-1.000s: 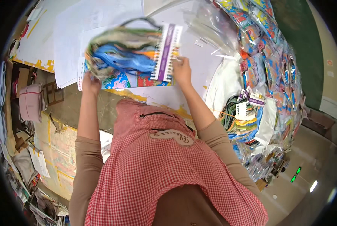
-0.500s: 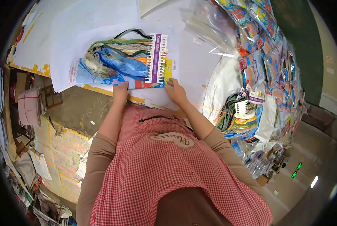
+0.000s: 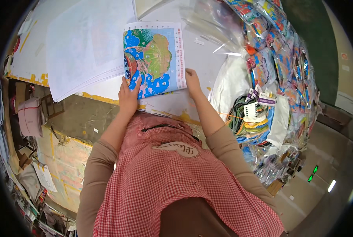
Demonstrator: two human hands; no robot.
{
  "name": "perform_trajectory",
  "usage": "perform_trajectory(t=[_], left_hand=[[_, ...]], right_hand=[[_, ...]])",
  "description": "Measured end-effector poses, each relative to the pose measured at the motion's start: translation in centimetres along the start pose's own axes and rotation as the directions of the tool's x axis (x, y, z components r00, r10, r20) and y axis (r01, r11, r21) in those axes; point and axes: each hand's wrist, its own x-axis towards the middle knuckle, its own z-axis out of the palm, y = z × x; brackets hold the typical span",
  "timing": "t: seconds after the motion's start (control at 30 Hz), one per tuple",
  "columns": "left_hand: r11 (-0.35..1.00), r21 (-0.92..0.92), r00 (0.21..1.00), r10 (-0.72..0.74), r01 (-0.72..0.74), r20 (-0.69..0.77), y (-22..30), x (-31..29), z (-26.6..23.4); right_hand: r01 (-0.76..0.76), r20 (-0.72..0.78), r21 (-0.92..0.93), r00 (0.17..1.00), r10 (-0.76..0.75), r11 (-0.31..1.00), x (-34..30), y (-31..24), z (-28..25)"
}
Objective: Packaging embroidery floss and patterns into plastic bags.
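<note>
- Where my red checked apron (image 3: 176, 185) fills the near view, it hides the table's front edge.
- Left hand (image 3: 129, 96) lies flat, fingers spread, pinning the printed sheet's lower left corner.
- Right hand (image 3: 193, 82) presses open against its right edge, gripping nothing.
- Printed sheet (image 3: 154, 59) lies flat on the table (image 3: 208, 55): a blue, green and orange gridded picture, white-bordered.
- Beyond, a stack of white papers (image 3: 87, 43); its print is too faint to make out.

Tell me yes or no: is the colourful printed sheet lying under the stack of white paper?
No, the colourful sheet lies in the open on the table, beside the white paper stack, with the left hand and right hand at its lower corners.
</note>
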Motion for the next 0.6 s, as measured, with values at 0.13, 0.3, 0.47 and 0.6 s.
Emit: perform_trajectory(t=[0.13, 0.3, 0.47, 0.6], left_hand=[[0.904, -0.427, 0.989, 0.038, 0.026, 0.141, -1.6, 1.9, -1.6], [0.368, -0.678, 0.752, -0.49, 0.636, 0.44, -4.3, 7.1, -1.9], [0.3, -0.566, 0.621, -0.133, 0.768, 0.772, -4.2, 9.6, -3.5], [0.005, -0.709, 0.7, 0.154, 0.705, 0.697, -2.2, 7.5, -3.3]], right_hand=[[-0.102, 0.056, 0.012, 0.993, 0.101, 0.995, 2.6, -0.7, 0.3], [-0.151, 0.234, 0.083, 0.964, 0.128, 0.985, 1.0, -1.7, 1.1], [0.127, 0.127, -0.078, 0.985, -0.117, 0.989, -3.1, -0.4, -0.1], [-0.193, 0.217, 0.281, 0.967, 0.134, 0.94, -4.9, 1.0, -5.1]])
